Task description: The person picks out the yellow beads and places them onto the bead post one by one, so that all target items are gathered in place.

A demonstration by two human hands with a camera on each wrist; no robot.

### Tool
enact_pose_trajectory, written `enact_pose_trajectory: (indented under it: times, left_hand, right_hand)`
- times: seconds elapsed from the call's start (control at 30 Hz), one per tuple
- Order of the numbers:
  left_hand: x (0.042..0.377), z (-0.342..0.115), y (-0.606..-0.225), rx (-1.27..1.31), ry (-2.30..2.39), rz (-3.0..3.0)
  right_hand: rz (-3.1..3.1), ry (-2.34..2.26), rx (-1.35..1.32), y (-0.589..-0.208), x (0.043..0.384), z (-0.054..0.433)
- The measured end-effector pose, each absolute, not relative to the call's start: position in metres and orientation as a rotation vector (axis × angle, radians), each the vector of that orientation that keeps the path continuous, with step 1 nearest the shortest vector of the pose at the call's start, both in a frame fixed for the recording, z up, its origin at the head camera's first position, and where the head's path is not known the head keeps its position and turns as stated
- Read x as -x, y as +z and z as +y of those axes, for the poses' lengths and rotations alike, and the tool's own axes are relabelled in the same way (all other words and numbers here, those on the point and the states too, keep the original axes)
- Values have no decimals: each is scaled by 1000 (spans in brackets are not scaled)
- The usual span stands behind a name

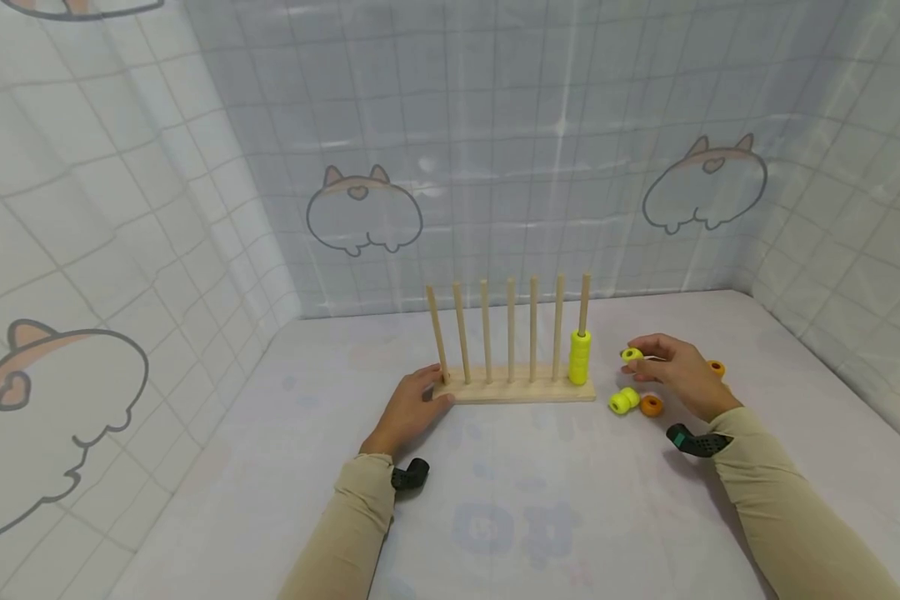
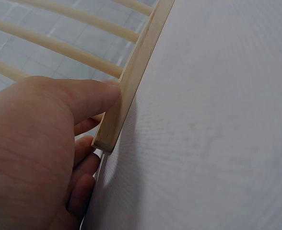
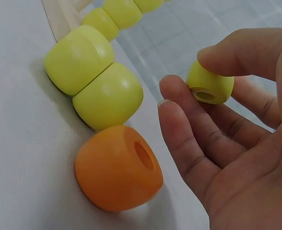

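Note:
My left hand (image 1: 412, 410) grips the left end of a wooden base (image 1: 513, 390) with a row of upright pegs, its thumb on the front edge (image 2: 113, 112). On the rightmost peg (image 1: 585, 304) sits a stack of yellow beads (image 1: 580, 358). Right of the rack, my right hand (image 1: 675, 371) pinches a single yellow bead (image 3: 213, 84) between thumb and fingers, held above the table with its hole showing. Below that hand lie two yellow beads (image 1: 624, 401) touching each other, and an orange bead (image 1: 651, 406) right beside them.
Another orange bead (image 1: 716, 367) lies behind the right hand, partly covered by it. The pale table cloth (image 1: 510, 475) runs up to a tiled-print curtain (image 1: 495, 167) at the back, with similar sheets at both sides. Each wrist wears a black camera mount (image 1: 696, 440).

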State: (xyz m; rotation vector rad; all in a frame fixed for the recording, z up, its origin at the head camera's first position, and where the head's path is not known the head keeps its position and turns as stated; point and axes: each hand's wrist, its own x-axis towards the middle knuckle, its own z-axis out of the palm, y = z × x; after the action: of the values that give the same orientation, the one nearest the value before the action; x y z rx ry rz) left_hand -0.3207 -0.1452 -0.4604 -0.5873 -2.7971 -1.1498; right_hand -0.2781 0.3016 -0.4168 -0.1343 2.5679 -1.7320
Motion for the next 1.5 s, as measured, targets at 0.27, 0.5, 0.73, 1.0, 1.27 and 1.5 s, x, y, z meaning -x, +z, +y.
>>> enact_pose_trajectory:
  times: [0.27,0.5,0.73,1.0,1.27,1.5]
  left_hand:
    - [320,-146,-462,612,-1145,-2786]
    - [322,-145,-463,619,-1140,-2794]
    - [322,-144,-463,622,-1133,-2792]
    - [325,-146,-462,630,-1103,-2791]
    - [325,-146,-460,614,-1117,-2783]
    - [324,-145,-460,630,-1124,-2780]
  right_hand:
    - [2624,-1791,167,-416,275,296]
    - [2667,-1811,191,-413,275,292]
    - [2638,-1828,216,-408,274,286]
    - [2648,-1794,179,-406,277,282]
    - [2637,-1859,181,-402,282,281]
    - [2506,-2041,189,-397,282,277]
